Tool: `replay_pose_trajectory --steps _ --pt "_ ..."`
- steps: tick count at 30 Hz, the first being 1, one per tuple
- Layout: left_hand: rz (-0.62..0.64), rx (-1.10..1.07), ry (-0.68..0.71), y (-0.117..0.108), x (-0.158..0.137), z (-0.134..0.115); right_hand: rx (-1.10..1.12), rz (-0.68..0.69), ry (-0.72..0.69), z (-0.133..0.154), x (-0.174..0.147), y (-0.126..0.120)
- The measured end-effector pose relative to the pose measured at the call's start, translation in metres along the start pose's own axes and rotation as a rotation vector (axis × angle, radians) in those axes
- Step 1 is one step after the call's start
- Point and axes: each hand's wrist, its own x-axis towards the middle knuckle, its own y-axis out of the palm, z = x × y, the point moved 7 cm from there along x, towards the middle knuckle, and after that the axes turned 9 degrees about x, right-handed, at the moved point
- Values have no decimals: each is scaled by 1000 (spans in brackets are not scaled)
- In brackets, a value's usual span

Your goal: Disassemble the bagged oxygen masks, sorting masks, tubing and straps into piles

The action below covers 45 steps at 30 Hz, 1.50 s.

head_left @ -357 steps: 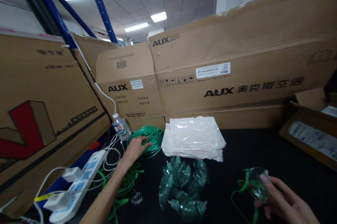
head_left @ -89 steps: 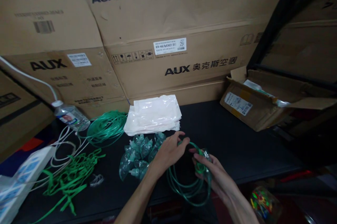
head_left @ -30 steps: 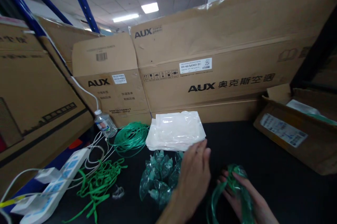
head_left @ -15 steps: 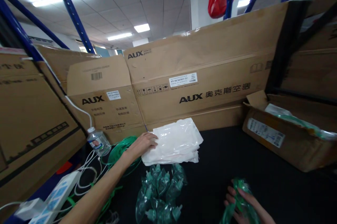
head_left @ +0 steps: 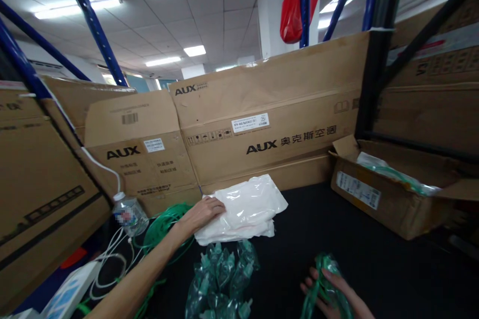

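Note:
My left hand (head_left: 207,213) lies over the left edge of a stack of white plastic bags (head_left: 247,209), its fingers closed on the top bag. At the lower right, my right hand (head_left: 333,291) is wrapped round a bundle of green clear tubing (head_left: 321,279), which partly hides the fingers. Between my arms sits a cluster of several green see-through breathing masks (head_left: 224,279), just in front of the bags. Left of them, beside my left wrist, is a loose coil of thin green tubing (head_left: 160,229).
An opened cardboard box (head_left: 396,199) holding plastic-wrapped things stands at the right. A clear bottle (head_left: 130,215), white cables and a power strip (head_left: 71,286) are on the left. Large AUX cardboard panels (head_left: 269,134) wall off the back of the black table (head_left: 299,229).
The view has tilted up and turned slightly right, so most things appear further left. My left hand stays at the bags' edge; my right hand keeps its hold on the green tubing.

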Motion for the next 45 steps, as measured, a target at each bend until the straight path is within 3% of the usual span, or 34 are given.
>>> replay_pose_trajectory --steps 5,7,11,14,16,18,24,29,35,40,45 --pt "-93 24 -230 -24 5 -2 -40 17 2 1 -10 6" --pt "-98 36 -318 -31 5 -6 -58 101 30 -3 -21 20" --pt "-111 45 -412 -41 10 -29 -198 449 171 -18 -60 84" --pt "-151 22 -393 -48 15 -56 -334 614 247 -31 -80 136" --pt "-191 -8 -358 -55 16 -73 -383 626 234 -36 -78 160" --pt "-247 -43 -328 -64 14 -85 -403 566 196 -38 -65 170" --pt "-449 -140 -316 -94 4 -104 -406 349 119 -43 -33 142" --pt "-548 -216 -175 -107 0 -145 -366 256 11 -31 -26 131" --pt "-610 -284 -96 -111 -11 -181 -232 185 -107 -15 -19 122" --pt "-631 -315 -88 -113 -14 -202 -133 133 -160 -21 -4 114" --pt "-610 -297 -225 -100 -6 -205 -48 122 -110 -30 -1 118"
